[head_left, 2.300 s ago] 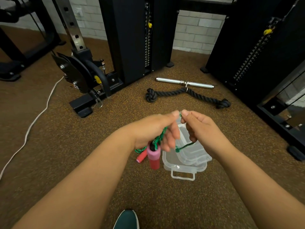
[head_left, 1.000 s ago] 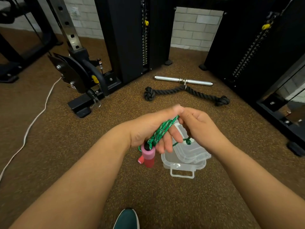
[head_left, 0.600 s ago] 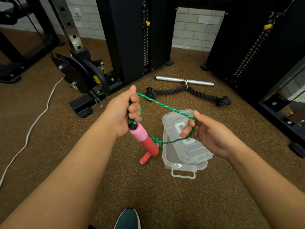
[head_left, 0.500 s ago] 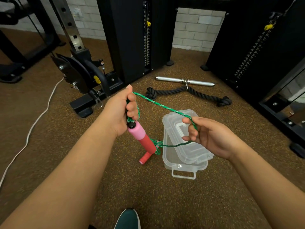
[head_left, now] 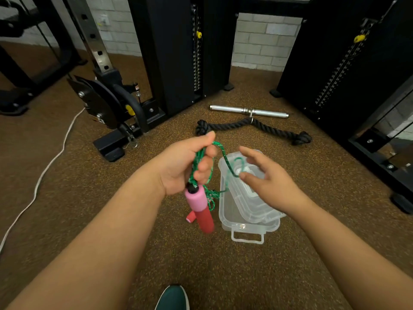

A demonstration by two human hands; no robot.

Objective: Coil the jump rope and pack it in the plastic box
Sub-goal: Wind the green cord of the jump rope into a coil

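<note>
rope [head_left: 225,157]: thin green braided cord, judged light, limp and prone to tangling; gathered strands run through the left hand at frame centre, one loop arcs right over the box, and a loose bunch hangs just below the hand.
handle [head_left: 200,209]: pink and red foam grip hanging upright below the left hand; judged soft, light and non-slip, so the best place to hold while winding. a second handle [head_left: 191,218] lies on the floor behind it, partly hidden.
box [head_left: 245,222]: clear plastic tub on the floor, lower centre-right, its lid [head_left: 252,193] resting tilted inside it; judged rigid and light, likely to slide if knocked.
left hand [head_left: 187,166]: fingers curled round the gathered strands just above the handle.
right hand [head_left: 268,182]: fingers spread and relaxed over the box; the loop hooks past the thumb, but blur hides whether it is pinched.
change: half a second ago the hands were apart with the cord stretched taut between them; now they are near each other, the cord slack in a loop, and the handle hangs straighter.
floor [head_left: 89,198]: brown speckled rubber.
</note>
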